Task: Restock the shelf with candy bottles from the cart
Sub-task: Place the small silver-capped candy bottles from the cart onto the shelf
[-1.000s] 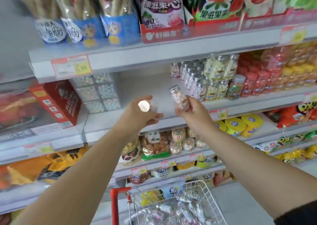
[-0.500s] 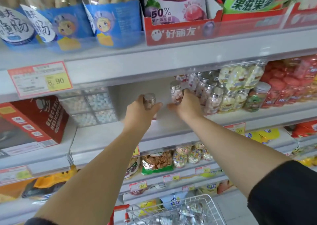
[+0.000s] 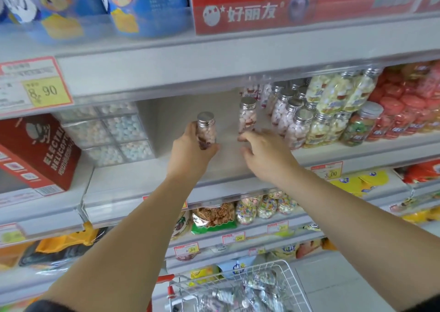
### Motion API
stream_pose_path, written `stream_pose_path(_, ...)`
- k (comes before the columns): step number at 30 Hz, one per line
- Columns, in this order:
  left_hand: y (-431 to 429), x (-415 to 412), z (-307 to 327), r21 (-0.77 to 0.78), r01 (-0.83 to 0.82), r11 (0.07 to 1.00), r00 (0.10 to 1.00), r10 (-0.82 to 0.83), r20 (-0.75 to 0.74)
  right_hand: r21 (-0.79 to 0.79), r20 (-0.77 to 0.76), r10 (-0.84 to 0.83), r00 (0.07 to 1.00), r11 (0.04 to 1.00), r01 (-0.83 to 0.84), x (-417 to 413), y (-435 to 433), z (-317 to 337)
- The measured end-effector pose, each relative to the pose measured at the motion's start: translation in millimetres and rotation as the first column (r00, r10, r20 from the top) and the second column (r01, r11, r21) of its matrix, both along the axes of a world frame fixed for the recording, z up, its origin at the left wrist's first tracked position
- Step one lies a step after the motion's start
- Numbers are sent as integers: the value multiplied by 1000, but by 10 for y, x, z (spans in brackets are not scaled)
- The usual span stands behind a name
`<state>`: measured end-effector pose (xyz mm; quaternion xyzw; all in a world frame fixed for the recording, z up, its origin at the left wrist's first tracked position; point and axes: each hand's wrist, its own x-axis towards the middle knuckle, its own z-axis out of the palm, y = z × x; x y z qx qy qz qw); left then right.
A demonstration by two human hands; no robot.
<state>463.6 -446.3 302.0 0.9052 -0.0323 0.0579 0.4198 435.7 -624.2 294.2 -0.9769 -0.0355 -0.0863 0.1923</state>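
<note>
1. The left grip (image 3: 190, 153) is curling closed around a candy bottle (image 3: 206, 130), wrapping its lower half and holding it upright above the smooth grey shelf (image 3: 226, 166).
2. The right grip (image 3: 266, 154) is lying loosely open with fingers spread, holding nothing. Its fingertips (image 3: 242, 138) are sitting at the base of a second bottle (image 3: 247, 117) standing on the shelf; I cannot tell if they touch it.
3. Both bottles are showing clear cylindrical walls, ribbed shiny silver caps and small round pink-and-white candies.
4. Matching bottles (image 3: 297, 126) are standing in rows just right of the second bottle.
5. The white wire cart (image 3: 283, 267) is sitting below the shelves, carrying blurred, shiny items.
</note>
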Motion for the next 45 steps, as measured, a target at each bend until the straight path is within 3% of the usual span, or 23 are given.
stream_pose_path(3, 15, 41, -27, 0, 5, 1000, 1000, -5, -1, -80, -90, 1, 996, 997, -8, 171, 73, 0)
stream_pose_path(8, 79, 138, -73, -23, 29, 999, 999, -30, -28, -77, -148, -44, 988, 997, 32, 495, 44, 18)
stream_pose_path(22, 99, 143, -103, -3, 50, 999, 999, -50, -16, 8, -123, -196, 973, 980, 198, 699, -41, 0)
stream_pose_path(30, 98, 140, -99, 29, 54, 998, 998, -54, -20, 36, -210, -215, 954, 973, 227, 716, 56, 45)
stream_pose_path(45, 99, 125, -90, 34, 61, 998, 998, -60, -28, -110, -210, -212, 954, 975, 193, 903, 210, -35)
